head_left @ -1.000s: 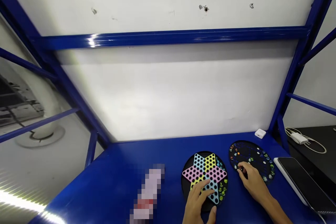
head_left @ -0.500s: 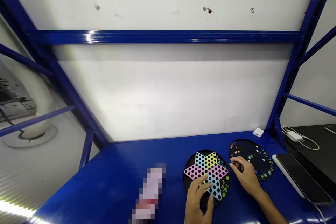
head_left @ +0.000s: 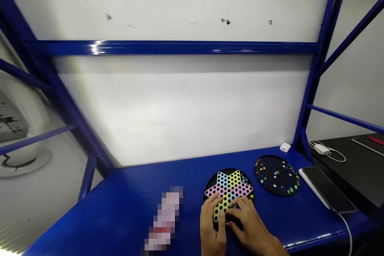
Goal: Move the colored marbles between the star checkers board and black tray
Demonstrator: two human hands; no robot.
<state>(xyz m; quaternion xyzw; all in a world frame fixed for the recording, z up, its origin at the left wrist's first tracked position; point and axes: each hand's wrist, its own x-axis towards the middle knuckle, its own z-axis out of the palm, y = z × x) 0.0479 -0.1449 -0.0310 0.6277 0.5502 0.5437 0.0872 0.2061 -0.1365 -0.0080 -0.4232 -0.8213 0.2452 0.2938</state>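
Left hand (head_left: 212, 224) and right hand (head_left: 247, 222) are cupped over a star-patterned Chinese checkers board (head_left: 229, 186); whether anything is held cannot be told.

From here I see my blue metal counter (head_left: 126, 204) carrying a pastel star-shaped checkers board (head_left: 229, 186), a round black marble board (head_left: 276, 175), a black smartphone (head_left: 327, 189), a small white block (head_left: 285, 147) and a blurred pale object (head_left: 165, 218).
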